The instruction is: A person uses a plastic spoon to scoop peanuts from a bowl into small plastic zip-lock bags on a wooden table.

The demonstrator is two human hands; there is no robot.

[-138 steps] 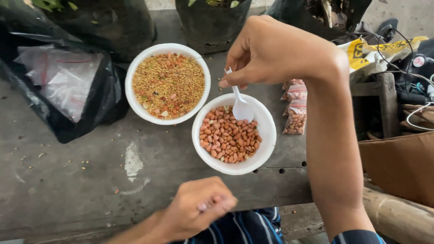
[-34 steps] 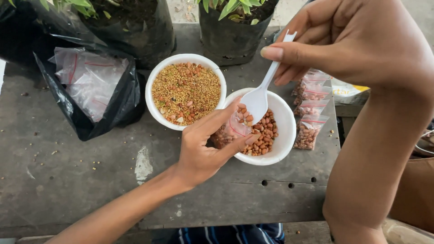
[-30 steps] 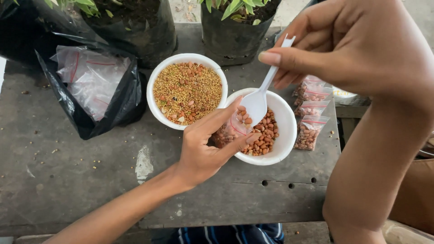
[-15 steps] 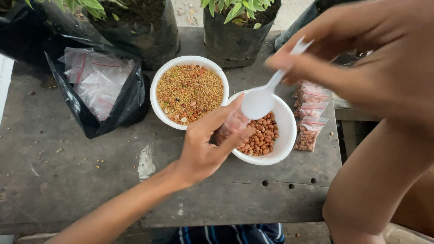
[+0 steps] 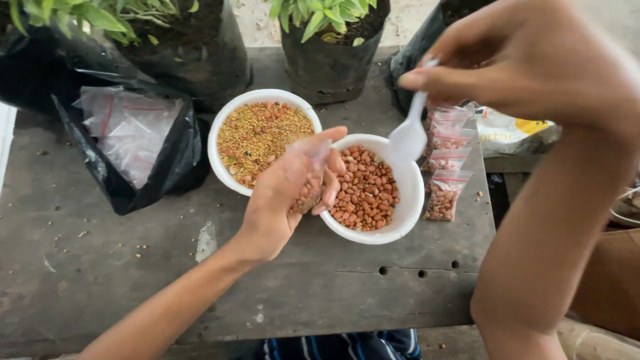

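Two hands work over a worn grey wooden table (image 5: 100, 267) with a few drilled holes near its front edge and loose grains scattered on it. The left hand (image 5: 287, 200) has its fingers curled around a small clear bag (image 5: 308, 180) partly filled with nuts, held at the 9 o'clock rim of the bowl of peanuts (image 5: 370, 190). The right hand (image 5: 533, 67), at 1 o'clock, pinches the handle of a white plastic spoon (image 5: 410, 130), whose scoop hangs over that bowl's far rim. A second white bowl of mixed seeds (image 5: 260, 137) touches the peanut bowl at 10 o'clock. Filled little bags (image 5: 443, 180) lie in a row at 3 o'clock. A black sack of empty clear bags (image 5: 127, 133) sits at 9 o'clock, and black grow bags with green plants (image 5: 327, 47) line the far edge at 12 o'clock.

Compared with half a second ago, the left hand has drawn the small bag back toward the seed bowl, and the spoon has lifted clear of the bag's mouth, further right.
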